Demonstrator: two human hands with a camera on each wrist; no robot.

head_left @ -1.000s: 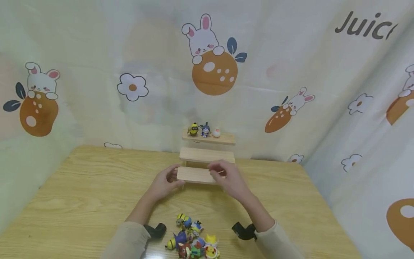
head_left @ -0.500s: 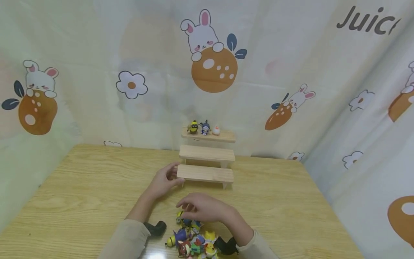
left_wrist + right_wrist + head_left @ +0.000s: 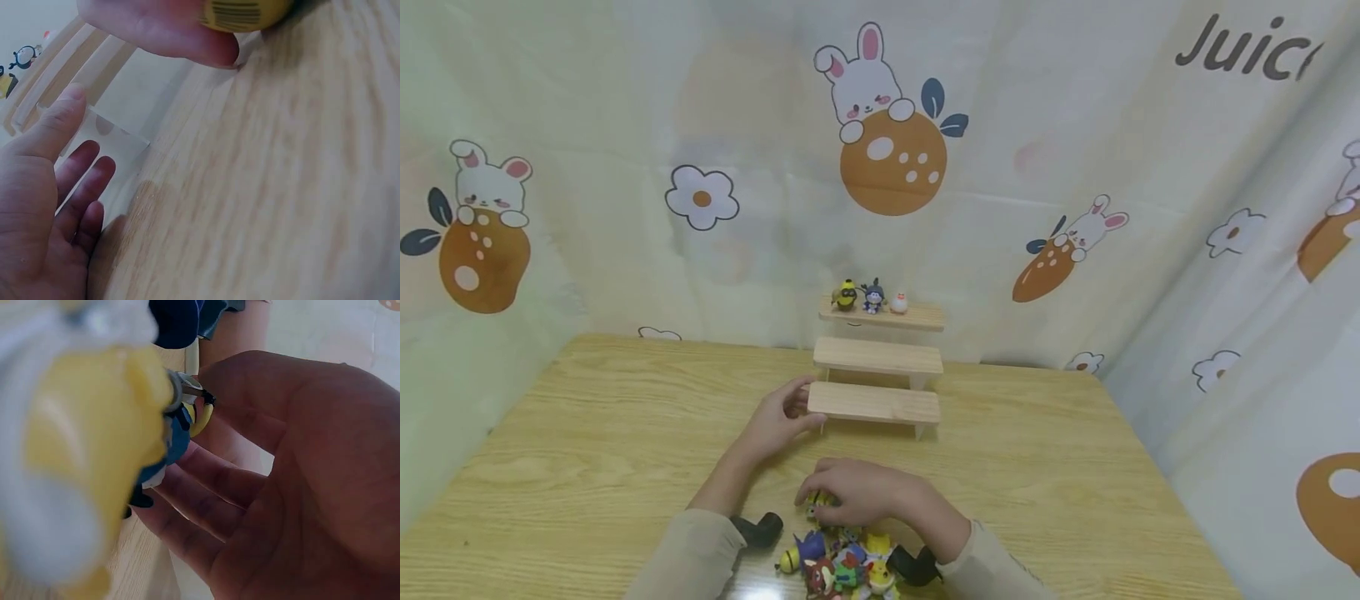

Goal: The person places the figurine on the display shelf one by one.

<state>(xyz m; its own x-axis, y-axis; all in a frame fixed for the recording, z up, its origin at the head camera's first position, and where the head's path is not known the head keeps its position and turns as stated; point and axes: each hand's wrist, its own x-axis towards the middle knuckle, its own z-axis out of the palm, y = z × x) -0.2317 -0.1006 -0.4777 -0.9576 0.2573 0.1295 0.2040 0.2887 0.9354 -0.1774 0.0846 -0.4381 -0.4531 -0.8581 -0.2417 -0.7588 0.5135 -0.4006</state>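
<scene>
Since the earlier head frame, the right hand (image 3: 861,493) had shifted slightly left and down onto a minion figure (image 3: 822,499); the left hand (image 3: 777,423) had kept its place at the three-tier wooden display stand (image 3: 877,356).

Head view: the minion figure was on the near side of the stand, toward the stand's left end. The right hand was the nearer hand, its thumb and fingers curled round the figure. The figure's long axis was masked by that hand. The left hand gripped the left end of the stand's lowest tier (image 3: 874,403); its forearm bounded the figure's left side. Farther toward the near side lay a pile of figures, including a purple-clad figure (image 3: 811,547) and a brown fox-like figure (image 3: 820,576). Three figures (image 3: 872,299) occupied the stand's top tier, toward its left end.

Left wrist view: the left thumb rested against the stand, with loosely bent fingers beside its clear side panel (image 3: 117,134).

Right wrist view: the minion figure's blue overalls met the right fingers. A blurred yellow-and-white figure (image 3: 81,456) filled the foreground; its position relative to the stand could not be determined.
</scene>
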